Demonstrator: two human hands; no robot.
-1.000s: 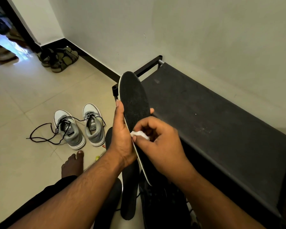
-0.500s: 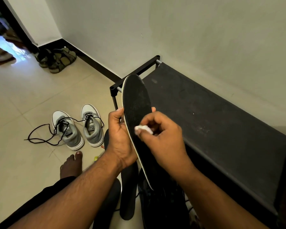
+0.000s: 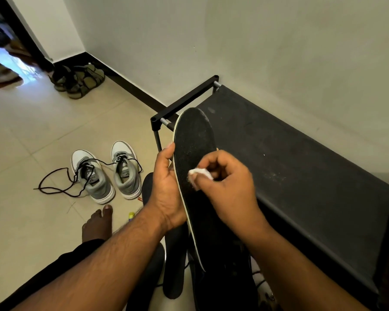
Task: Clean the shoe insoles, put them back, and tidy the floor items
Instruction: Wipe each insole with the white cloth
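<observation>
The black insole (image 3: 194, 153) stands tilted, toe up, in front of the black shoe rack (image 3: 301, 167). The left hand (image 3: 166, 187) grips its white left edge, fingers wrapped behind it. The right hand (image 3: 229, 182) pinches a small white wad (image 3: 200, 173) against the insole's middle. Since half a second ago the wad sits a little higher on the surface, and the left fingers have stretched further up the edge. On the tiled floor (image 3: 32, 131) to the left stand 2 grey sneakers (image 3: 108, 173), black laces trailing, near a bare foot (image 3: 97, 223). Sandals (image 3: 81, 81) lie by the far wall. Below the hands, dark shapes, perhaps another insole (image 3: 175, 265) and a shoe, are hard to make out.
</observation>
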